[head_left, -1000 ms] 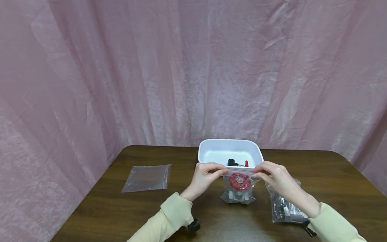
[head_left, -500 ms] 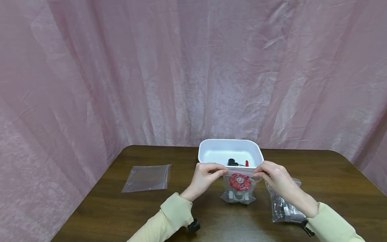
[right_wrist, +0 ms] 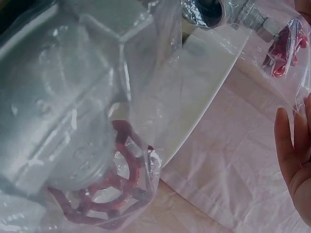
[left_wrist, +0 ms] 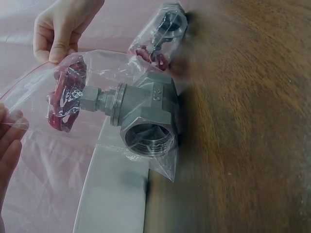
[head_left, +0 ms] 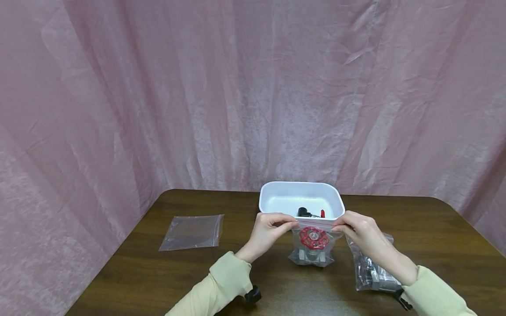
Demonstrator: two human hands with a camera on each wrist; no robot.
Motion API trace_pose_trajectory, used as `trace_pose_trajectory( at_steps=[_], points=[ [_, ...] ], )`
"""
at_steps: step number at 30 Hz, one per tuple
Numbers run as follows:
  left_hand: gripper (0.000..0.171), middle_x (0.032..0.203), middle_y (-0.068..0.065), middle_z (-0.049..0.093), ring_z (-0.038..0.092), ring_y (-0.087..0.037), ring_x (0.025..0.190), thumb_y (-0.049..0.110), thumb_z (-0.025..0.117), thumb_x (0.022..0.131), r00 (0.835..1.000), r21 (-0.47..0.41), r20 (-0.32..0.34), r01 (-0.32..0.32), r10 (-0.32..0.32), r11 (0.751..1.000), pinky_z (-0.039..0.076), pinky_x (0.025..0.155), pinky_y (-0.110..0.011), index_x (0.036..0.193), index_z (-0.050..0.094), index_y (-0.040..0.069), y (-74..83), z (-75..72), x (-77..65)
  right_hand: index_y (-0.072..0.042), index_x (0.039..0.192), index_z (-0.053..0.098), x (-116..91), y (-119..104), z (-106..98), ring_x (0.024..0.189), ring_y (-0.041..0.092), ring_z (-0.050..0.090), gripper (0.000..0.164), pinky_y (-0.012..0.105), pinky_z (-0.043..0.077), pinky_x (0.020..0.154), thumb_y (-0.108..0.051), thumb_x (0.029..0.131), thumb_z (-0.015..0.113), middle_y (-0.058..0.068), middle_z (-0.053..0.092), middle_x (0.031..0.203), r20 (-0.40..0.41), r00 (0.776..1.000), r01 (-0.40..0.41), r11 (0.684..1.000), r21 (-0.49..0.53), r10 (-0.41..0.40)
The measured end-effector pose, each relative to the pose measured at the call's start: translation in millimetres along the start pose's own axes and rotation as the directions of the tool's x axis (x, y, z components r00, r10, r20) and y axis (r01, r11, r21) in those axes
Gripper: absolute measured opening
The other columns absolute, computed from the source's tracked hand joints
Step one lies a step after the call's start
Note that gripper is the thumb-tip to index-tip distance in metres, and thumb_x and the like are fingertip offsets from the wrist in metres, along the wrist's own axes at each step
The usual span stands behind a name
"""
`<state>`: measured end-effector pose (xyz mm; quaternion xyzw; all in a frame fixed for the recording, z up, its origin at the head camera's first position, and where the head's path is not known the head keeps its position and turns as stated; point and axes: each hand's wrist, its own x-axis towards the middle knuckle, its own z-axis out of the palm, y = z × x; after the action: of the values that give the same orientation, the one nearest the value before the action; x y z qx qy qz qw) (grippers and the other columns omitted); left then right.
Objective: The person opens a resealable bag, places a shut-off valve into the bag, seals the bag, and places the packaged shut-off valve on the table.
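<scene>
A gate valve (left_wrist: 150, 104) with a red handwheel (head_left: 314, 237) stands upright inside a clear zip bag (head_left: 295, 252) on the table. At one upper corner of the bag, my left hand (head_left: 270, 230) pinches the mouth between thumb and fingers. The opposite corner is pinched by my right hand (head_left: 361, 232). A red line runs along the bag's mouth between them. Beneath my right forearm lies a second bagged valve (right_wrist: 58, 107), which fills much of the right wrist view and is partly hidden by the arm in the head view.
Behind the bag stands a white tray (head_left: 276, 197) holding a black part (head_left: 302, 212) and a small red part (head_left: 322, 213). A flat clear zip bag (head_left: 191, 232) lies at the left of the wooden table (head_left: 130, 263). A pink curtain (head_left: 253, 96) hangs behind.
My right hand has shifted very slightly to the right at the bag's corner. The left hand, the valve and the tray have stayed put.
</scene>
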<state>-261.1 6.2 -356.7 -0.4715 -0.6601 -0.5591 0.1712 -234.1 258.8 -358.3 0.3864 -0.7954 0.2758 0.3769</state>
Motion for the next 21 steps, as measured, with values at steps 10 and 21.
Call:
trace_pose_trajectory(
  at_steps=[10,21],
  points=[
    [0.007,0.081,-0.015,0.066,0.063,-0.019,0.074,-0.01,0.063,0.079,1.0,-0.004,0.014,0.001,-0.001,1.0,0.051,0.063,-0.028,0.085,0.067,-0.008,1.5,-0.9,-1.1,-0.012,0.083,0.065,-3.4,-5.0,-4.8,0.068,0.004,0.054,0.029,0.016,0.044,0.06,0.003,0.061,0.076,-0.01,0.058,0.079,0.071,0.987,-0.148,0.988,0.032,0.146],
    [0.008,0.081,-0.014,0.066,0.063,-0.018,0.074,-0.01,0.063,0.079,1.0,-0.003,0.027,0.006,-0.006,1.0,0.05,0.062,-0.028,0.085,0.067,-0.007,3.9,-1.8,-0.7,-0.011,0.084,0.065,-9.0,-4.5,-4.8,0.067,0.004,0.054,0.025,0.021,0.046,0.055,0.004,0.066,0.075,-0.009,0.06,0.079,0.103,0.946,-0.315,0.946,0.07,0.307]
  ],
)
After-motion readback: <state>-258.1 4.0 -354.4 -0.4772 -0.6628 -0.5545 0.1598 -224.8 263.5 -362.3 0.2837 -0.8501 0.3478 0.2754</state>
